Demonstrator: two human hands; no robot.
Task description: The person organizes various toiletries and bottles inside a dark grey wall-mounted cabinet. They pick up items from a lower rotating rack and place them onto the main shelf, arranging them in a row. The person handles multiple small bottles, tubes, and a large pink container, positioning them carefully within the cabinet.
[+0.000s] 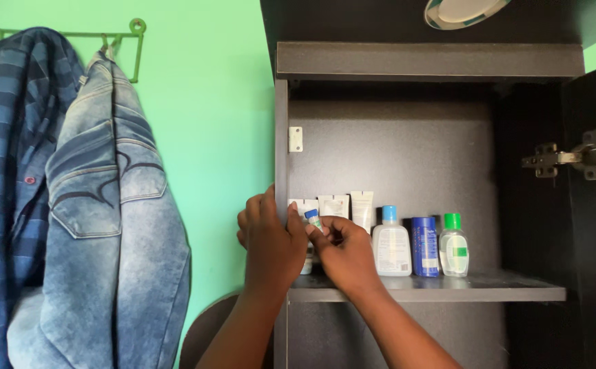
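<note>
Now my left hand (pixel 268 240) and right hand (pixel 344 254) both pinch a small tube (pixel 314 220) on the shelf (pixel 448 287).

Bright green wall (pixel 209 102), green wire hook rack (pixel 117 34) w/ denim jeans (pixel 113 225) & blue plaid shirt (pixel 4 171) hanging, dark cabinet (pixel 421 61) w/ grey back panel, shelf (pixel 448 287), door hinge (pixel 571 157) at right, even light

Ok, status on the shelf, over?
Both hands at shelf's left end. Left hand and right hand pinch a small blue-capped tube. White tubes, bottles stand close right.
</note>
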